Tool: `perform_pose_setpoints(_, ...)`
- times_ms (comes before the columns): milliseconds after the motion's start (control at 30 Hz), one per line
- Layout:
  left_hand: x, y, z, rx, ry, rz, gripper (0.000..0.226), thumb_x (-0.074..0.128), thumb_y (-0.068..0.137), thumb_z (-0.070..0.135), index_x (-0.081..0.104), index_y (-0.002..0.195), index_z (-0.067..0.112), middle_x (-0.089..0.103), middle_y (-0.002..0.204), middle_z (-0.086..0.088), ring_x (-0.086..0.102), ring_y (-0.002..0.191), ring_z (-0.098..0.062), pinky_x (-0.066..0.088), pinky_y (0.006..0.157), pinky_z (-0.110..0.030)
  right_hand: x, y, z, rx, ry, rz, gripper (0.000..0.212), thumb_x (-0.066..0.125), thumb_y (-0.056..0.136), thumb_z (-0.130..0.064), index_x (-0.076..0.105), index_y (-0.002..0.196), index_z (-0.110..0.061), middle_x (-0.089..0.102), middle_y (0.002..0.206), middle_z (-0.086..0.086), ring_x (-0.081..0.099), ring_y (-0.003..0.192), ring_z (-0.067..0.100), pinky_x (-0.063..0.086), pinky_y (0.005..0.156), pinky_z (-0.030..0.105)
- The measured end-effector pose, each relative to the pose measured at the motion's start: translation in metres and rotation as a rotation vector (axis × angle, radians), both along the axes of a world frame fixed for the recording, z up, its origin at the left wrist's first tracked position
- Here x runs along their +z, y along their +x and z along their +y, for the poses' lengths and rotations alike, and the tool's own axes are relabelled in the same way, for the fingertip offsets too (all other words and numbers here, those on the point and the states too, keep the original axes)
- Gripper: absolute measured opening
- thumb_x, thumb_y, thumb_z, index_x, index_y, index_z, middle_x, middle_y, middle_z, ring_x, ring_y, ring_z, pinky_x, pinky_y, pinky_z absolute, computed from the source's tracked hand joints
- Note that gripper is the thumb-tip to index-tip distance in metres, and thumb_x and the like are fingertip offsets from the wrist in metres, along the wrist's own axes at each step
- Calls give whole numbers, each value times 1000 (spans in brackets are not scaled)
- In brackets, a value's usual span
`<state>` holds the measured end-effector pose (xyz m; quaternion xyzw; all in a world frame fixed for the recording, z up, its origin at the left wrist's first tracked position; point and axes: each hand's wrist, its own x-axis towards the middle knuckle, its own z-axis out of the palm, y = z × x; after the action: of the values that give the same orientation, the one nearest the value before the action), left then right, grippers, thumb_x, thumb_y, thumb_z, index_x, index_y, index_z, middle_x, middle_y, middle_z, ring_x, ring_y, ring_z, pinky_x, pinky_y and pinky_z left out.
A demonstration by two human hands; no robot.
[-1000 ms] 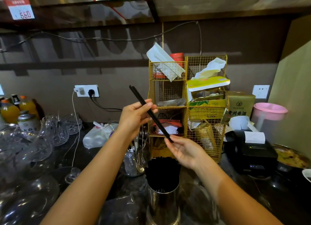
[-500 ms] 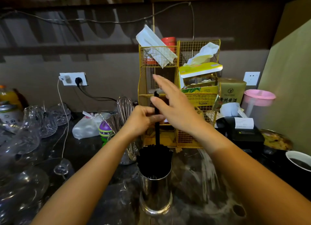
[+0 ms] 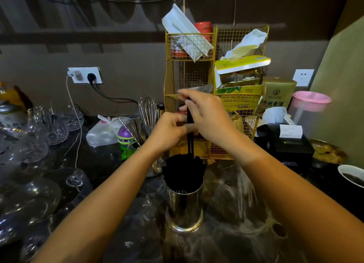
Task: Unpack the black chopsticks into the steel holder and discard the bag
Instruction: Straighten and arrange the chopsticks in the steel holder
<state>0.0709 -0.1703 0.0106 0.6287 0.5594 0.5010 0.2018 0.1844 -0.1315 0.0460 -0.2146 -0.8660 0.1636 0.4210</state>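
A steel holder [image 3: 184,207] stands on the dark counter in front of me, packed with several black chopsticks [image 3: 184,171]. One pair of black chopsticks [image 3: 190,144] stands upright above the bundle, its lower end among the others. My left hand [image 3: 170,131] pinches this pair at mid-length. My right hand [image 3: 207,115] curls over its top end, fingers pointing left. Crumpled clear plastic [image 3: 144,213], possibly the bag, lies on the counter left of the holder.
A gold wire rack [image 3: 189,79] with boxes and napkins stands right behind my hands. A whisk [image 3: 147,109] and a cup of steel utensils sit to the left, beyond them several glasses [image 3: 39,140]. A black receipt printer [image 3: 285,142], pink jug [image 3: 310,103] and bowl [image 3: 352,176] are on the right.
The pair went from slanted in the air to upright in the holder. My right hand moved from its lower tip to its top and has closed over it.
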Motion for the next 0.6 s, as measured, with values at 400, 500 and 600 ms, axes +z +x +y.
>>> perform_pose_setpoints(400,-23,-6,6,28,-194,146,22,62,79,18,63,72,-2,56,66,-21,47,61,-24,41,64,-38,-22,-1,13,-62,-63,-127,32,44,91,-8,54,122,-9,62,122,11,55,112,20,30,79,7)
perform_pose_setpoints(500,-36,-8,12,91,-209,303,29,65,77,21,54,52,15,51,52,-11,45,53,-23,36,57,-36,-36,-3,16,-74,-76,-218,33,44,91,-10,54,122,-10,62,122,13,56,113,25,42,93,28)
perform_pose_setpoints(600,-49,-8,15,129,-206,492,26,64,78,26,62,74,0,64,77,-22,58,75,-32,43,69,-42,-53,-4,17,-84,-60,-314,33,44,91,-11,54,123,-10,62,122,17,56,113,30,47,92,40)
